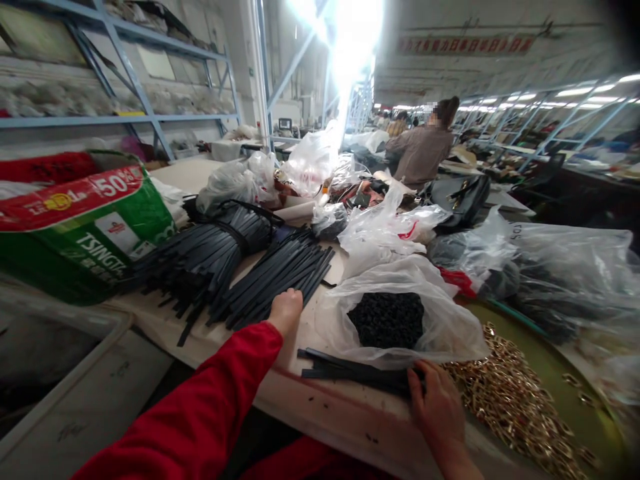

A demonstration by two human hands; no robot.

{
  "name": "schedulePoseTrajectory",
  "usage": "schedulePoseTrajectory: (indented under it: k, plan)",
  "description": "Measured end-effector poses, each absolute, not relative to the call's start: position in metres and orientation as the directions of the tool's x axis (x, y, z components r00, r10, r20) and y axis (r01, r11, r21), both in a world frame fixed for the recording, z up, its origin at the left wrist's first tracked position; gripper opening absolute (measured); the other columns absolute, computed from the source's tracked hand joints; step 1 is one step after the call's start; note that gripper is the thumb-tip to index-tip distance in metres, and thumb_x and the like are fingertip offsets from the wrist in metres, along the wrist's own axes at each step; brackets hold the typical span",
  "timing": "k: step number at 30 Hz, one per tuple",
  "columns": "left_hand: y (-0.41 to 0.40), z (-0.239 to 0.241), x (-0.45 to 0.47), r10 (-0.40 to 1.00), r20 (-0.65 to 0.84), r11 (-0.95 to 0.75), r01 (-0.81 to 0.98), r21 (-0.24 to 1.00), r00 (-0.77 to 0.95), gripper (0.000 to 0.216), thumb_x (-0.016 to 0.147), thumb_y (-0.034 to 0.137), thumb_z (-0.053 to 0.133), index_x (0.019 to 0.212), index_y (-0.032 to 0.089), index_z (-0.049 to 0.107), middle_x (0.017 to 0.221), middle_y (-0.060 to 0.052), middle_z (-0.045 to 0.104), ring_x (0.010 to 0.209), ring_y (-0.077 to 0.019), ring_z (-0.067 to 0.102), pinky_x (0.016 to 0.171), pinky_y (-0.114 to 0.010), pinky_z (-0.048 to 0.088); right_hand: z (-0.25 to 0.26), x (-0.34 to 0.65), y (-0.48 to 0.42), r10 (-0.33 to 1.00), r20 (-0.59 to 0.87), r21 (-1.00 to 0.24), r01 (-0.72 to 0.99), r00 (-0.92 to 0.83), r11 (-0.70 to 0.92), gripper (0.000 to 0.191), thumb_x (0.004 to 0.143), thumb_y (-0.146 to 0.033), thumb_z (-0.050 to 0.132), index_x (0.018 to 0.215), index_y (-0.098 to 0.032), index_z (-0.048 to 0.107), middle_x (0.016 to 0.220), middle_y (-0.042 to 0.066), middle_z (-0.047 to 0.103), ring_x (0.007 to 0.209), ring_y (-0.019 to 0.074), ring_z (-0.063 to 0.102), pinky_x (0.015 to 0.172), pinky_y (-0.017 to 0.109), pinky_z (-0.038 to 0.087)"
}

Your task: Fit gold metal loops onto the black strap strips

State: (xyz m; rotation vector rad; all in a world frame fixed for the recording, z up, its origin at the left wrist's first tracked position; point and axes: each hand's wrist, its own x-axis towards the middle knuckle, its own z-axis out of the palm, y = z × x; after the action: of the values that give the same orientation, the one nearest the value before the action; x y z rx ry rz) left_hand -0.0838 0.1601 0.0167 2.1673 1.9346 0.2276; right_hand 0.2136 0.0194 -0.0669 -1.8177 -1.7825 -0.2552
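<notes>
My left hand (286,311), in a red sleeve, is closed at the near right end of a loose pile of flat black strips (280,273). Its fingertips are hidden, so what it grips, if anything, does not show. A tied bundle of the same strips (200,257) lies farther left. At the table's near edge, my right hand (437,403) is closed on the right ends of a few black strips (350,372). Just beyond them sits an open clear plastic bag (320,320) of small black pieces (385,320).
Right of my right hand, an olive-coloured tray (590,407) holds many gold metal buckles (520,393). A green and red bag (60,233) stands at left, above a white bin (90,393). More plastic bags (575,267) crowd the back; a person (423,153) is beyond.
</notes>
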Motion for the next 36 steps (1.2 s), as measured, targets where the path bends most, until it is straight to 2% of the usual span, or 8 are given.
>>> schedulePoseTrajectory:
  k: [9,14,20,23,27,31,33,36]
  plan:
    - [0.172,0.021,-0.091,0.981,-0.191,0.079,0.832,0.549,0.032,0.023,0.084,0.029,0.052,0.095,0.010,0.058,0.100,-0.009,0.060,0.094,-0.0198,0.057,0.082,-0.040,0.046,-0.051,0.205,0.002,0.842,0.536,-0.247,0.966,0.065,0.083,0.035,0.087,-0.042,0.036,0.095,-0.013,0.055,0.099,0.015,0.059,0.095,0.0258,0.052,0.082,0.042,0.043]
    - [0.130,0.049,-0.091,0.942,-0.282,0.143,0.547,0.825,0.180,0.022,0.085,0.025,0.043,0.097,0.010,0.053,0.091,-0.009,0.065,0.083,-0.0164,0.064,0.068,-0.025,0.049,-0.027,0.173,-0.008,0.818,0.562,-0.416,0.897,0.124,0.149,0.027,0.085,-0.038,0.043,0.095,-0.016,0.055,0.101,0.013,0.059,0.097,0.0256,0.052,0.086,0.043,0.040]
    - [0.049,0.044,-0.058,0.848,-0.378,0.409,-0.005,0.912,0.372,0.014,0.077,0.025,0.051,0.086,0.015,0.051,0.086,-0.005,0.066,0.075,-0.0120,0.064,0.057,-0.017,0.046,0.005,0.119,-0.018,0.993,0.056,-0.957,0.291,0.105,0.023,0.034,0.086,-0.047,0.035,0.091,-0.018,0.051,0.072,0.003,0.058,0.060,0.0149,0.054,0.057,0.028,0.044]
    - [0.023,0.032,-0.047,0.798,-0.458,0.563,-0.214,0.798,0.391,0.015,0.072,0.024,0.058,0.082,0.016,0.050,0.081,-0.002,0.064,0.072,-0.0106,0.063,0.055,-0.016,0.044,0.013,0.113,-0.020,0.984,-0.093,-0.993,0.055,0.149,-0.102,0.030,0.083,-0.048,0.043,0.078,-0.019,0.049,0.057,-0.003,0.050,0.049,0.0107,0.045,0.049,0.023,0.038]
    - [0.001,0.029,-0.044,0.659,-0.526,0.659,-0.077,0.748,0.538,0.024,0.078,0.039,0.052,0.081,0.015,0.052,0.079,-0.004,0.063,0.065,-0.0109,0.060,0.053,-0.019,0.042,0.012,0.126,-0.018,0.960,-0.221,-0.975,-0.074,0.171,-0.211,0.031,0.078,-0.045,0.052,0.063,-0.019,0.045,0.050,-0.005,0.043,0.047,0.0090,0.038,0.047,0.022,0.033]
    - [0.009,0.041,-0.046,0.773,-0.265,0.129,0.266,0.955,0.576,0.026,0.083,0.038,0.046,0.077,0.015,0.056,0.074,-0.004,0.062,0.066,-0.0142,0.057,0.060,-0.025,0.042,0.007,0.138,-0.013,0.964,-0.245,-0.968,-0.072,0.101,-0.239,0.031,0.078,-0.043,0.052,0.060,-0.019,0.045,0.051,-0.005,0.042,0.048,0.0088,0.037,0.049,0.023,0.031]
    - [0.025,0.045,-0.044,0.850,-0.055,-0.175,0.379,0.909,0.523,0.023,0.083,0.033,0.045,0.086,0.016,0.060,0.087,-0.006,0.063,0.083,-0.0175,0.056,0.075,-0.028,0.041,0.006,0.139,-0.010,0.967,-0.246,-0.968,-0.065,0.058,-0.242,0.031,0.080,-0.043,0.049,0.061,-0.019,0.045,0.051,-0.005,0.043,0.049,0.0092,0.037,0.051,0.023,0.032]
    - [0.047,0.042,-0.036,0.796,-0.075,-0.231,0.416,0.880,0.601,0.022,0.081,0.031,0.046,0.091,0.017,0.061,0.090,-0.004,0.064,0.083,-0.0176,0.057,0.072,-0.027,0.041,0.009,0.138,-0.006,0.970,-0.243,-0.970,-0.033,0.026,-0.242,0.034,0.084,-0.045,0.041,0.064,-0.019,0.047,0.053,-0.004,0.044,0.050,0.0103,0.040,0.052,0.024,0.034]
